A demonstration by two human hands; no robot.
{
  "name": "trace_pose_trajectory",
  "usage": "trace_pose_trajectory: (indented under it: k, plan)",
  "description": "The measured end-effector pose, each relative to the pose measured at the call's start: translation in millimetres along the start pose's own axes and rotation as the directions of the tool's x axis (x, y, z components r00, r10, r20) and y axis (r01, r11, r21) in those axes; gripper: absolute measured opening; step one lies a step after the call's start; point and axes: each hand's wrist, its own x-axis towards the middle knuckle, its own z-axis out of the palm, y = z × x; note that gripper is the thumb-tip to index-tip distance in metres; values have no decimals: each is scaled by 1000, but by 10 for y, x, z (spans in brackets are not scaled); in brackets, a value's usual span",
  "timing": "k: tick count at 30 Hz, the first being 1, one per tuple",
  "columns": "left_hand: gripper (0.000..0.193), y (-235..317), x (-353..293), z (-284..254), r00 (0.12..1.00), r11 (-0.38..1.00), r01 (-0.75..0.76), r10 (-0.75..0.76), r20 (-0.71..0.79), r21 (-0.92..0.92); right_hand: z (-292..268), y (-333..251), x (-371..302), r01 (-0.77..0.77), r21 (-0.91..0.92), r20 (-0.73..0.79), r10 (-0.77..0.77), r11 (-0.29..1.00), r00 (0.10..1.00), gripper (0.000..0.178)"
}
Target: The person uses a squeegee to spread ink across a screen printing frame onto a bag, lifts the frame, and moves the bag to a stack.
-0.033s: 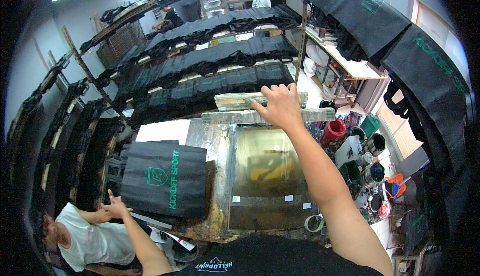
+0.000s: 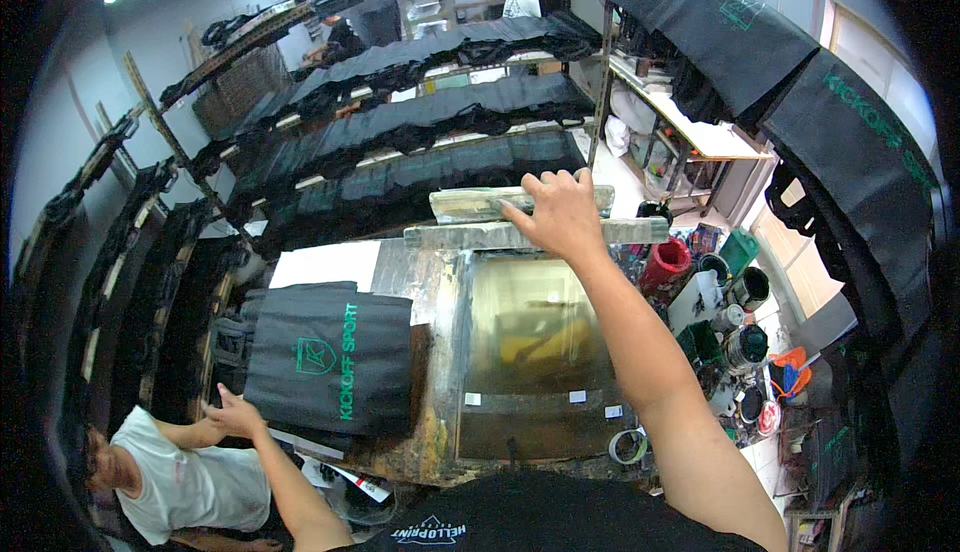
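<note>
My right hand is closed over a worn, paint-stained wooden bar at the far end of a screen printing frame. A second wooden bar lies just nearer, along that end of the frame. The screen's yellowish mesh lies flat in front of me, under my right forearm. My left hand holds nothing I can see, its fingers apart, beside the near left corner of a stack of black bags with green print. A co-worker's forearm reaches close behind it.
Racks of black bags stand ahead and to the left, with more bags hanging at right. Paint tubs and a red bucket crowd the right side. A tape roll lies near the screen. The co-worker in white stands close at left.
My left hand has shifted slightly and its fingers have changed pose. My right hand stays on the wooden bar. A distant person in dark clothes has moved a little.
</note>
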Motion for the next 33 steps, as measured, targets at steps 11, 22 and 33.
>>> trace_pose_trajectory:
  k: [11, 22, 33]
  plan:
    - [37, 1117, -3218, -2275, -217, 475, 280, 878, 427, -834, 52, -53, -233, 28, -35, -82, -30, 999, 996, 51]
    - [48, 392, -3289, -2527, -417, 557, 52, 766, 489, -829, 86, -150, -513, 22, -123, -14, -24, 992, 1000, 53]
    - [35, 736, -2057, -993, 473, 661, -172, 706, 528, -730, 36, -197, -548, -15, -87, -6, 14, 996, 1000, 41]
